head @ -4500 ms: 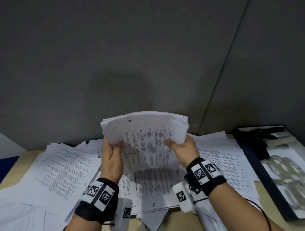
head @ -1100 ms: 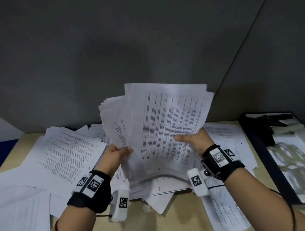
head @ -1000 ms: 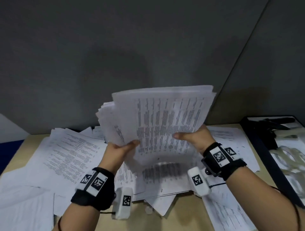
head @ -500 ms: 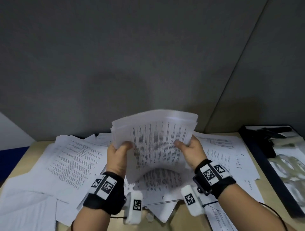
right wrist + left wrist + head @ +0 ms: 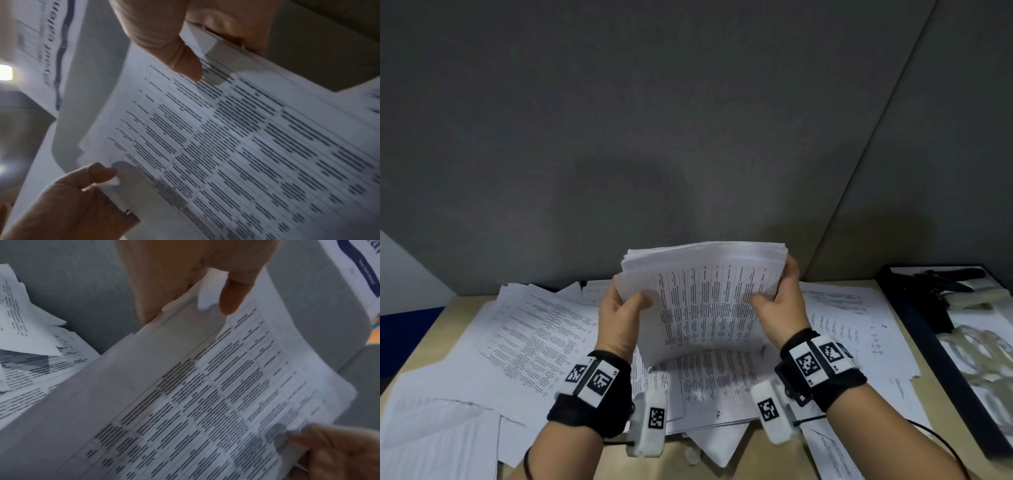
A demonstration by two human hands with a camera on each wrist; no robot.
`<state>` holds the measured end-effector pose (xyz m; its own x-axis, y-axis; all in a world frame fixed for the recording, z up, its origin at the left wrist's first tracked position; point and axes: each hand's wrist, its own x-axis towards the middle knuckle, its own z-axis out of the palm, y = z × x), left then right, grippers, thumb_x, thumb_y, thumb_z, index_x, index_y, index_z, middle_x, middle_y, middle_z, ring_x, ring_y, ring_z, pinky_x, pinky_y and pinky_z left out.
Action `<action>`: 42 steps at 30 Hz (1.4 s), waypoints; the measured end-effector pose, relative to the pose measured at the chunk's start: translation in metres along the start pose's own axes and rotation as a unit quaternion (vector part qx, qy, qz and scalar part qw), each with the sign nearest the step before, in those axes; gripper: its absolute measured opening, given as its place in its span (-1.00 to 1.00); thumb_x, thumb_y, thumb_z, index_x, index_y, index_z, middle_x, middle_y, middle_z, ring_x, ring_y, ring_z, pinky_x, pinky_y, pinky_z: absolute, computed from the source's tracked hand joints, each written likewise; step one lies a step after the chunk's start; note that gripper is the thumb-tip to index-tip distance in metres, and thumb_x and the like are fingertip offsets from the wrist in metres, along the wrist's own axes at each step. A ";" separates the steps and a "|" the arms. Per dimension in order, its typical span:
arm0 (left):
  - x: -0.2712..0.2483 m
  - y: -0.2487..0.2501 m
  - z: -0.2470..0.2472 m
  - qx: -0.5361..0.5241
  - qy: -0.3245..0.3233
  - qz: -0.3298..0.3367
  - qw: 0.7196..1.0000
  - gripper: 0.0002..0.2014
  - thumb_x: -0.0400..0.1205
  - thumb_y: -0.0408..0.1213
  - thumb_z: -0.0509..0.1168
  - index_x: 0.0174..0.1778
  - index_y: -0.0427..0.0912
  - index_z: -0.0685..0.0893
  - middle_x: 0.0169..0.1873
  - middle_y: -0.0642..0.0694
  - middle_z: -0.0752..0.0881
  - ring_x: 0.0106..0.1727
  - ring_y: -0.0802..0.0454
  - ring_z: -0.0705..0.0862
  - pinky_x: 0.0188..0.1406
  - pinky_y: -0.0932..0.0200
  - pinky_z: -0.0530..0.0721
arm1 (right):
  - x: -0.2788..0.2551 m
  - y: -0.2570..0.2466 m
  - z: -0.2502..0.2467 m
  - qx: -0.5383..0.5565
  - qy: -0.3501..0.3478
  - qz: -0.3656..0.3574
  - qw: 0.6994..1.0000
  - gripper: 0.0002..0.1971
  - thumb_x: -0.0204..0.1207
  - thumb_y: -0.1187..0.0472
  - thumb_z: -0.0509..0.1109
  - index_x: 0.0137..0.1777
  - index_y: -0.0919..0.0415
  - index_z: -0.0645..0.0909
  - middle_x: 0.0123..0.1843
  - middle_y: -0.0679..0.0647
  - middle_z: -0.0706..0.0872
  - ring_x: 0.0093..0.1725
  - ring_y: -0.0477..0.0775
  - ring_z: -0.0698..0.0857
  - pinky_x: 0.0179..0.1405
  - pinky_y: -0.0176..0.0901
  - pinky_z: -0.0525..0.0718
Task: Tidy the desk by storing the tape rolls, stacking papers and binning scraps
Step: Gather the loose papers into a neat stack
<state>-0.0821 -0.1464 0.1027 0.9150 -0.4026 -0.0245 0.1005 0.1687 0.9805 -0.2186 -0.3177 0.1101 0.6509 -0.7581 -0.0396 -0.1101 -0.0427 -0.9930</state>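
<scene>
A thick stack of printed papers (image 5: pixel 705 298) stands on edge above the desk, its bottom edge resting on the loose sheets below. My left hand (image 5: pixel 619 308) grips its left side, thumb on the front page. My right hand (image 5: pixel 780 301) grips the right side the same way, fingers wrapped behind the top corner. The left wrist view has the stack (image 5: pixel 185 402) with my left hand (image 5: pixel 195 293) at its upper edge. In the right wrist view my right hand (image 5: pixel 195 48) pinches the stack (image 5: pixel 236 146). Clear tape rolls (image 5: pixel 969 346) lie in the black tray (image 5: pixel 914 318) at right.
Loose printed sheets (image 5: pixel 527 342) cover the wooden desk (image 5: pixel 438 325) on the left, under the stack and on the right (image 5: pixel 859 329). A small crumpled scrap (image 5: pixel 692 455) lies near the front edge. Grey partition walls (image 5: pixel 654 137) stand close behind the desk.
The stack, held high and fanned out a second ago, has come down onto the desk sheets with its edges squared together. Both hands keep their hold on its sides.
</scene>
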 end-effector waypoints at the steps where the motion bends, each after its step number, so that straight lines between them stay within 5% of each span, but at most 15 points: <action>1: -0.002 -0.002 0.002 0.010 0.002 -0.013 1.000 -0.72 0.21 -0.35 0.22 -0.16 -0.19 0.62 -0.36 0.00 0.71 -0.24 0.02 0.65 -0.30 0.17 0.57 | 0.000 0.002 0.001 -0.010 -0.006 0.012 1.000 -0.30 0.49 0.59 0.27 0.51 0.02 0.18 0.09 -0.09 0.60 0.04 -0.20 0.66 -0.41 -0.61 0.57; 4: -0.008 0.000 0.006 0.007 0.017 -0.007 1.000 -0.81 0.20 -0.32 0.19 -0.29 -0.18 0.57 -0.44 0.04 0.64 -0.35 0.14 0.60 -0.38 0.25 0.50 | -0.001 0.008 0.001 -0.013 0.002 0.025 1.000 -0.36 0.50 0.58 0.26 0.45 0.02 0.23 -0.03 -0.16 0.59 -0.11 -0.30 0.60 -0.45 -0.62 0.56; 8: -0.008 0.006 0.009 0.005 0.002 0.042 0.999 -0.76 0.22 -0.39 0.19 -0.20 -0.21 0.52 -0.46 0.19 0.65 -0.41 0.33 0.59 -0.40 0.39 0.57 | -0.001 0.007 -0.001 0.031 0.045 0.029 0.998 -0.35 0.45 0.63 0.26 0.32 -0.09 0.30 -0.05 -0.11 0.61 -0.08 -0.25 0.60 -0.36 -0.51 0.57; 12: -0.005 -0.004 0.011 0.042 -0.023 -0.001 0.999 -0.65 0.15 -0.38 0.32 -0.13 -0.18 0.61 -0.30 -0.05 0.71 -0.23 0.06 0.69 -0.37 0.29 0.66 | 0.011 0.020 -0.003 0.031 0.068 0.082 0.994 -0.44 0.36 0.68 0.25 0.31 0.21 0.48 -0.09 0.01 0.70 -0.07 -0.04 0.70 -0.22 -0.26 0.62; 14: -0.006 -0.013 0.008 0.059 -0.028 -0.042 0.997 -0.67 0.13 -0.38 0.37 -0.18 -0.15 0.66 -0.25 -0.09 0.75 -0.10 -0.11 0.71 -0.26 0.10 0.68 | 0.012 0.027 -0.005 0.006 0.047 0.117 0.992 -0.62 0.37 0.65 0.31 0.13 0.34 0.62 -0.16 0.06 0.72 -0.01 0.16 0.72 -0.18 -0.21 0.63; 16: -0.007 -0.020 0.005 0.083 -0.028 -0.064 0.994 -0.69 0.20 -0.47 0.50 -0.18 -0.11 0.70 -0.18 -0.13 0.77 0.02 -0.21 0.71 -0.11 -0.05 0.69 | 0.006 0.031 -0.007 -0.018 0.004 0.131 0.991 -0.79 0.43 0.54 0.41 -0.01 0.29 0.69 -0.18 0.05 0.75 -0.01 0.12 0.72 -0.11 -0.17 0.69; 19: -0.007 -0.015 0.006 0.103 -0.027 -0.061 0.992 -0.71 0.35 -0.51 0.54 -0.14 -0.07 0.72 -0.12 -0.10 0.79 0.03 -0.14 0.73 -0.01 -0.11 0.70 | 0.000 0.024 -0.007 0.015 -0.016 0.118 0.993 -0.75 0.49 0.40 0.44 0.15 0.19 0.67 0.03 0.03 0.78 0.07 0.01 0.73 0.13 -0.12 0.66; 22: -0.007 -0.001 0.005 0.097 -0.075 -0.061 0.991 -0.63 0.27 -0.29 0.63 -0.03 -0.13 0.76 -0.09 -0.11 0.83 -0.05 -0.08 0.80 -0.05 -0.04 0.73 | 0.009 0.016 -0.013 0.040 -0.019 0.100 0.994 -0.71 0.51 0.43 0.41 0.17 0.12 0.65 0.04 -0.03 0.77 0.07 -0.07 0.74 0.07 -0.24 0.68; 26: -0.007 -0.002 -0.002 0.110 -0.152 -0.154 0.970 -0.38 0.16 -0.08 0.62 0.09 -0.31 0.70 -0.05 -0.24 0.81 -0.03 -0.23 0.79 0.02 -0.13 0.74 | 0.024 0.010 -0.023 0.064 -0.026 0.123 0.990 -0.68 0.46 0.52 0.42 0.13 0.18 0.65 0.14 0.11 0.76 0.14 0.07 0.74 0.25 -0.01 0.65; 30: -0.014 -0.010 -0.001 0.175 -0.152 -0.173 0.957 -0.70 0.44 -0.22 0.52 0.04 -0.21 0.68 -0.16 -0.14 0.83 -0.09 -0.16 0.79 -0.02 -0.04 0.73 | 0.031 0.020 -0.028 0.040 -0.052 0.158 0.985 -0.67 0.42 0.54 0.44 0.13 0.21 0.66 0.16 0.14 0.77 0.14 0.09 0.75 0.31 0.07 0.62; 33: -0.017 -0.014 -0.001 0.185 -0.170 -0.205 0.946 -0.67 0.43 -0.20 0.52 0.00 -0.32 0.67 -0.20 -0.23 0.81 -0.22 -0.13 0.78 -0.23 0.07 0.70 | 0.032 0.031 -0.029 0.031 -0.047 0.178 0.982 -0.62 0.40 0.54 0.47 0.21 0.30 0.65 0.16 0.18 0.77 0.15 0.12 0.74 0.33 0.13 0.61; 36: -0.023 -0.018 0.003 0.280 -0.165 -0.204 0.923 -0.79 0.59 -0.20 0.38 -0.19 -0.31 0.64 -0.44 -0.15 0.69 -0.45 -0.02 0.66 -0.52 0.22 0.55 | 0.028 0.039 -0.032 0.042 -0.067 0.184 0.980 -0.58 0.42 0.56 0.44 0.28 0.36 0.62 0.19 0.21 0.75 0.17 0.14 0.74 0.31 0.09 0.63; 38: -0.026 -0.026 0.005 0.308 -0.125 -0.190 0.924 -0.84 0.63 -0.23 0.32 -0.15 -0.27 0.62 -0.35 -0.15 0.67 -0.33 -0.03 0.64 -0.44 0.22 0.51 | 0.023 0.047 -0.035 0.041 -0.086 0.193 0.977 -0.63 0.42 0.54 0.44 0.23 0.34 0.63 0.13 0.20 0.77 0.11 0.15 0.76 0.21 0.06 0.69; 40: -0.030 -0.035 0.005 0.300 -0.091 -0.196 0.929 -0.86 0.64 -0.25 0.30 -0.13 -0.28 0.62 -0.27 -0.19 0.68 -0.20 -0.15 0.67 -0.41 0.18 0.53 | 0.019 0.060 -0.045 -0.012 -0.080 0.199 0.977 -0.73 0.42 0.54 0.43 0.08 0.28 0.63 -0.01 0.22 0.76 -0.11 0.15 0.75 -0.05 -0.02 0.74; 42: -0.032 -0.044 0.004 0.292 -0.054 -0.210 0.931 -0.84 0.64 -0.27 0.30 -0.13 -0.33 0.59 -0.33 -0.20 0.64 -0.30 -0.14 0.65 -0.55 0.18 0.55 | 0.017 0.078 -0.061 -0.126 -0.069 0.206 0.968 -0.72 0.43 0.55 0.37 0.01 0.18 0.58 -0.11 0.15 0.67 -0.25 0.06 0.65 -0.36 -0.18 0.65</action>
<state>-0.1176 -0.1447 0.0615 0.7948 -0.4170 -0.4409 0.1816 -0.5297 0.8285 -0.2624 -0.3735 0.0386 0.6058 -0.6508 -0.4577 -0.5502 0.0729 -0.8318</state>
